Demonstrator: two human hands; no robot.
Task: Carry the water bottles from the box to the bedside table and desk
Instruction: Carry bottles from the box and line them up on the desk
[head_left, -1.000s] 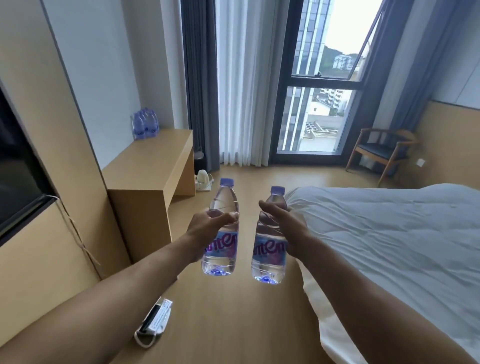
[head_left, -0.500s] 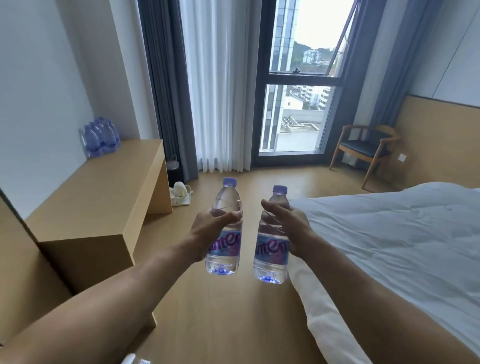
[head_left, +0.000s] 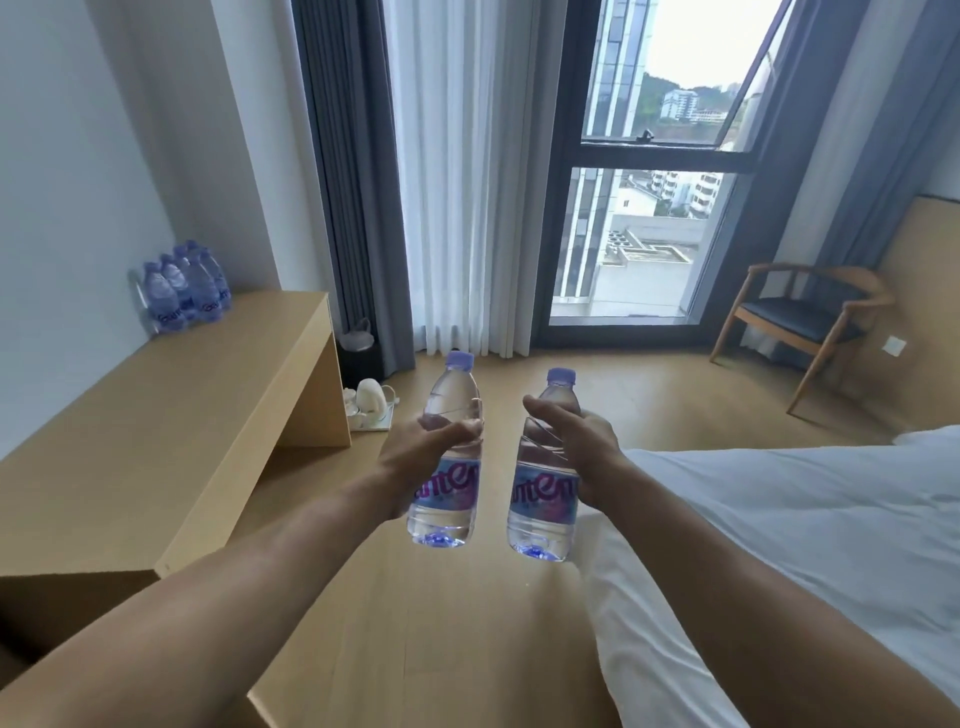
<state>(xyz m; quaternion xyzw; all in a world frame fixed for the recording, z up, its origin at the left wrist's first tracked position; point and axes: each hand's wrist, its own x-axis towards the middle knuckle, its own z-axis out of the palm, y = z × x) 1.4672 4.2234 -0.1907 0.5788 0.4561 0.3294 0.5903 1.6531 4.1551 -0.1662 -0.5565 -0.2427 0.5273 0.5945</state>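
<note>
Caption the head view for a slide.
Left hand grips the left bottle, right hand the right bottle, caps up, between the desk holding spare bottles and the bed.

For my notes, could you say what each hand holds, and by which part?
The left hand grips the left bottle, the right hand the right bottle, each around its clear upper body.

Hotel-style bedroom — white-sheeted bed (head_left: 779, 519) at right, built-in light wood tabletop (head_left: 171, 415) along the left wall with a shrink-wrapped pack of water bottles (head_left: 184, 286) on it. Floor-to-ceiling window (head_left: 649, 208) with grey and sheer curtains (head_left: 415, 182), high-rise view outside. Wooden armchair (head_left: 800, 317) in the corner — kettle tray (head_left: 371, 408) on the floor.
</note>
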